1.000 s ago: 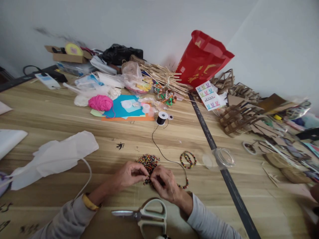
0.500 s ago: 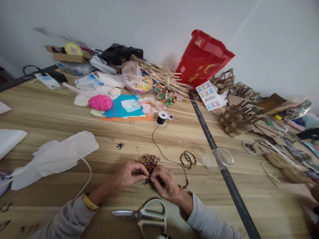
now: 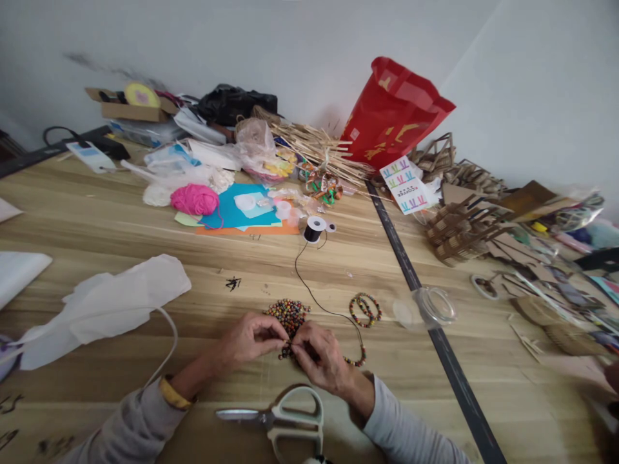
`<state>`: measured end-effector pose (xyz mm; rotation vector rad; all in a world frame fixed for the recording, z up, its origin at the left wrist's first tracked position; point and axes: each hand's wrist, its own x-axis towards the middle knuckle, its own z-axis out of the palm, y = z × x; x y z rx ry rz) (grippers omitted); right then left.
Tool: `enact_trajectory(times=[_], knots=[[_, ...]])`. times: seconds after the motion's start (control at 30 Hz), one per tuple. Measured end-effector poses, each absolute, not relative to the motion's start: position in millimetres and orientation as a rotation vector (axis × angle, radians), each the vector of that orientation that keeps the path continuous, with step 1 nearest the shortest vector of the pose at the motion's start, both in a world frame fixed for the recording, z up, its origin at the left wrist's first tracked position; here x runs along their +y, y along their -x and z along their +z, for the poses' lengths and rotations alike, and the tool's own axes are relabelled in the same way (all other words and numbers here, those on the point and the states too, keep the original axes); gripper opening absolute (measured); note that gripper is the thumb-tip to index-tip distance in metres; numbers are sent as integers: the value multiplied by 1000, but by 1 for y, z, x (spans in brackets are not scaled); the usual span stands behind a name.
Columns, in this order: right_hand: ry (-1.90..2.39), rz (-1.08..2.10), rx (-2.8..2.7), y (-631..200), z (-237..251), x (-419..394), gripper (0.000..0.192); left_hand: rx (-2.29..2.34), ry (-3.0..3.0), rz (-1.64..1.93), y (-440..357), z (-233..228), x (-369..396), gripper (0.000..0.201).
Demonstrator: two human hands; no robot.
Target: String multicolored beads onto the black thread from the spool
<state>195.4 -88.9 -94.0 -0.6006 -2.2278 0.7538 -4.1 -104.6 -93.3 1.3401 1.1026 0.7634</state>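
Observation:
The fingertips of my left hand (image 3: 251,338) are pinched on what looks like a small bead, mostly covered by the fingers. Right against them, my right hand (image 3: 323,358) is closed in a pinch on the thin black cord, whose end is too small to make out. A heap of multicoloured beads (image 3: 286,314) lies just beyond both hands. From the spool of black cord (image 3: 313,230) the cord runs to a row of strung beads (image 3: 356,362), which passes out of sight beneath my right hand. Two finished-looking bead rings (image 3: 365,310) lie to the right.
Pale-handled scissors (image 3: 294,419) lie close in front of me, blades to the left. A clear tape roll (image 3: 436,306) sits right. Pink yarn (image 3: 195,200), a red bag (image 3: 394,116) and woven baskets (image 3: 449,235) line the back. A white sheet bag (image 3: 120,299) lies left.
Both hands stay nearly in place, fingertips still together over the bead heap. The left fingertips have shifted very slightly, and the small bead there shows less.

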Motion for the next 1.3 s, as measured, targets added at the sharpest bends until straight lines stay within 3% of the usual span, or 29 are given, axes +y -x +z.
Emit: enact_trajectory(times=[1.3], knots=[[610,799,-2260,-196,-96,-90,8,1029,-1469,837,6,-93,-103,11]])
